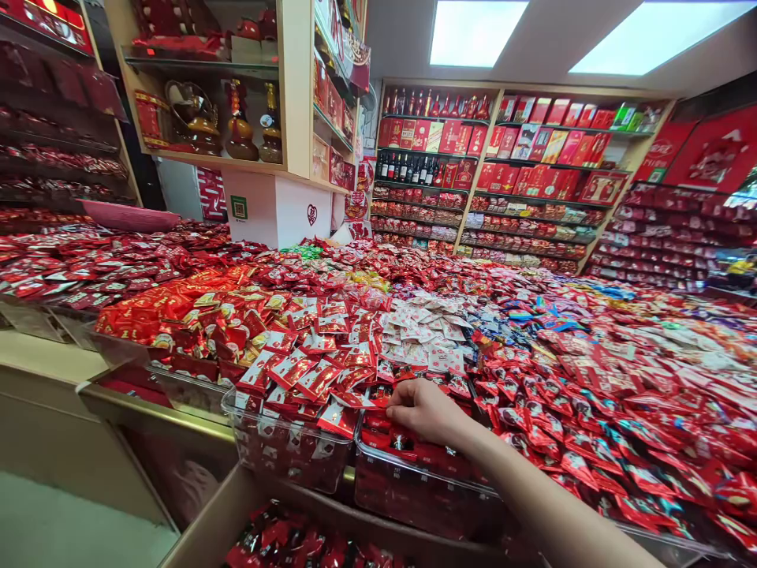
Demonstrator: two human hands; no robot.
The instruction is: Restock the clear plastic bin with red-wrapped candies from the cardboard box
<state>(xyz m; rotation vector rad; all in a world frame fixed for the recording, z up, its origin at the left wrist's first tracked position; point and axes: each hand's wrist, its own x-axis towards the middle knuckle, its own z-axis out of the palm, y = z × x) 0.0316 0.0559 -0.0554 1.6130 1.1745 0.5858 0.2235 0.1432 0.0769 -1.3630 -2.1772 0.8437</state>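
Note:
My right hand [421,409] reaches in from the lower right, over a clear plastic bin [426,473] of dark red wrapped packets. Its thumb and fingertips are pinched together at a small red packet [378,396], near the bin's left side. Just left of it stands another clear bin [289,446], heaped with red and white packets [319,379]. Below, in front of the bins, is an open cardboard box [367,513] with dark red packets [289,548] inside. My left hand is out of view.
White packets [423,331] lie behind the hand, and heaps of red packets [591,410] spread to the right. Orange-red packets [171,308] fill the left. A pink basket [130,215] sits at the back left. Shelves [467,181] with bottles and boxes stand behind.

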